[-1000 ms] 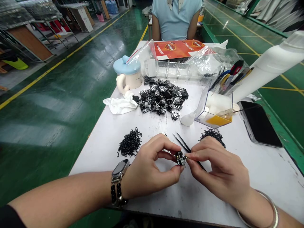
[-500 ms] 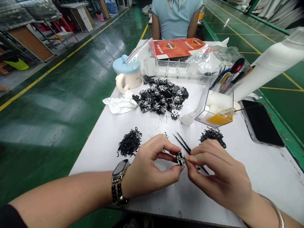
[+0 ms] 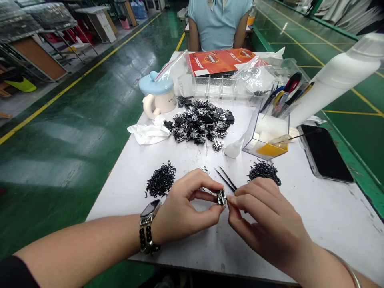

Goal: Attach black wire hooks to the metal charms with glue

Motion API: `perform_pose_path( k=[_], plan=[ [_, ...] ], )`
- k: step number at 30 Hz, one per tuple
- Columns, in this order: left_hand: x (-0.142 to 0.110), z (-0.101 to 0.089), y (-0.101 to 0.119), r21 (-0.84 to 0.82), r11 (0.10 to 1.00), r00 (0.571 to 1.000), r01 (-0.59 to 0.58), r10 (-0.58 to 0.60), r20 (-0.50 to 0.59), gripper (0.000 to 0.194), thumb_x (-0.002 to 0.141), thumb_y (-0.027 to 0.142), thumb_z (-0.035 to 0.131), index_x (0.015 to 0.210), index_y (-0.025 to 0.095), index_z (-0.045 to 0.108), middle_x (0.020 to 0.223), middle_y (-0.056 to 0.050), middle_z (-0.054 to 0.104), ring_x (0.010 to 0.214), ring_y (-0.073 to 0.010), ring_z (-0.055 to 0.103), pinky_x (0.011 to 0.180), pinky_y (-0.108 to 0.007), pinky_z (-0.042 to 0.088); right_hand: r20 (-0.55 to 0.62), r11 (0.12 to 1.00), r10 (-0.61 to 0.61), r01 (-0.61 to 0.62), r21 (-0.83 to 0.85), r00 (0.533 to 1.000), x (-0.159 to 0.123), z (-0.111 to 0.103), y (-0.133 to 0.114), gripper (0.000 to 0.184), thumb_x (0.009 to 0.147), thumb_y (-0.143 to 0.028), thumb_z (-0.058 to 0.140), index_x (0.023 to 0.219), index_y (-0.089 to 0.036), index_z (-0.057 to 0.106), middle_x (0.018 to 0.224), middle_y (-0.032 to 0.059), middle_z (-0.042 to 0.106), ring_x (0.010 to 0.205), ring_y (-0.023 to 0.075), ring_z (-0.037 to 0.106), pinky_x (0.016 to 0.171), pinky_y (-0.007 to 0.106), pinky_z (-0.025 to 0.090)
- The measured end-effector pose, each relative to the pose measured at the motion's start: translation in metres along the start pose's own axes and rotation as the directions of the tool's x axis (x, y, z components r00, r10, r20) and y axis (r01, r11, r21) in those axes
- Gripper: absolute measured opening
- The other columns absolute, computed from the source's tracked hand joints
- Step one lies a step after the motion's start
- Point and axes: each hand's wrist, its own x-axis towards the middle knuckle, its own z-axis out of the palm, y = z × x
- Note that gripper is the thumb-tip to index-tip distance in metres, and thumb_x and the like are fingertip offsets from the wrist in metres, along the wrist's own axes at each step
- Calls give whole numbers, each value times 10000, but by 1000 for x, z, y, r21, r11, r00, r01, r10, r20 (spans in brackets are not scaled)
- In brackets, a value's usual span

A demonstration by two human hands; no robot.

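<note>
Between the thumb and fingers of my left hand [image 3: 192,204] is a small black-and-silver part [image 3: 221,197], held above the white table [image 3: 120,196]. My right hand [image 3: 270,220] has its thumb and forefinger pinched at the right side of that part; whatever tiny piece sits between these fingertips is too small to make out. Black tweezers [image 3: 225,179] lie just beyond, partly hidden by my right hand. A pile of small black bent pieces [image 3: 161,180] is left of my hands, a similar pile [image 3: 264,173] to the right. Tiny silver pieces [image 3: 205,169] lie between them.
Farther back is a heap of black-and-silver parts [image 3: 201,122]. Around it stand a lidded mug [image 3: 159,96], a crumpled tissue [image 3: 150,131], a clear tool box [image 3: 265,136] and a white bottle [image 3: 336,80]. A phone [image 3: 327,154] lies right. A person in light blue [image 3: 219,26] sits beyond.
Both hands and the small part have shifted slightly left in view, along with the whole scene. The part appears turned a little; my right fingertips stay pinched beside it.
</note>
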Motion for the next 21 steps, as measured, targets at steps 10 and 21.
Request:
perform_pose_path(
  k=[10, 21],
  plan=[
    [1, 1, 0, -12, 997, 996, 72, -71, 57, 303, 695, 38, 646, 970, 159, 614, 911, -39, 549, 824, -132, 609, 716, -227, 590, 96, 999, -34, 36, -28, 995, 1, -3, 5, 169, 806, -41, 512, 706, -166, 460, 665, 33, 517, 677, 155, 392, 623, 315, 305],
    [4, -1, -1, -90, 986, 986, 141, -132, 102, 267, 712, 61, 650, 963, 145, 616, 912, -37, 541, 804, -127, 623, 725, -226, 590, 84, 996, 71, -75, 44, 994, 0, -3, 0, 140, 792, -40, 511, 730, -163, 486, 661, 17, 493, 659, 140, 404, 614, 299, 333]
  ],
)
